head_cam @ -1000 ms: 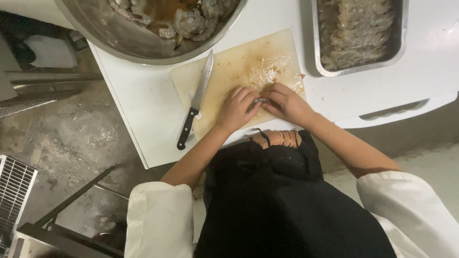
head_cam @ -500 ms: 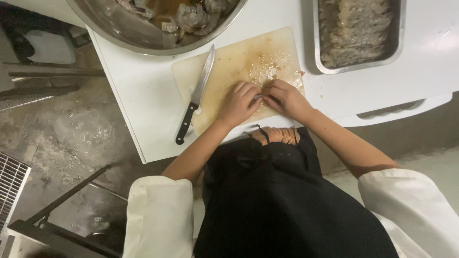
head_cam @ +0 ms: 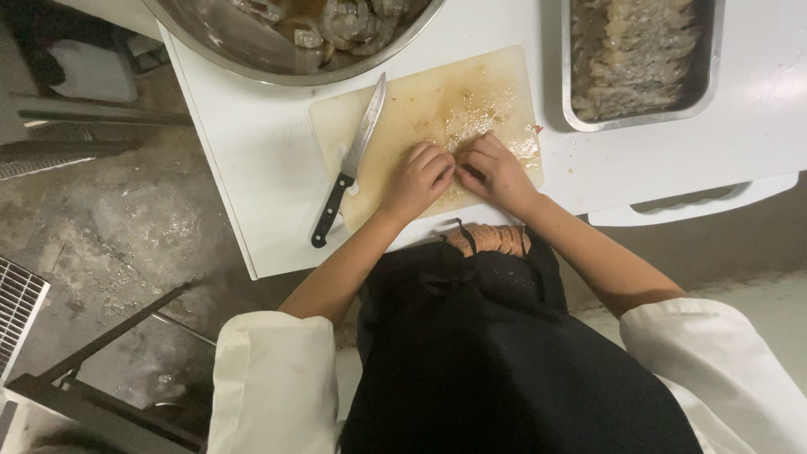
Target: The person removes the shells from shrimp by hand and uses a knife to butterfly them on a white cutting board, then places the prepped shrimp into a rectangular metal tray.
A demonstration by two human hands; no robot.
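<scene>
Hands, left hand [head_cam: 418,178], right hand [head_cam: 494,171], perhaps pinching something small, stained cutting board [head_cam: 471,88]

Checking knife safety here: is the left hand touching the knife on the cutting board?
Apart. The head view shows bare cutting board between the left hand and the knife, which lies untouched.

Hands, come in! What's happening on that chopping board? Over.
Left hand and right hand together on stained pale cutting board, item hidden. Black-handled knife lies left, untouched.
</scene>
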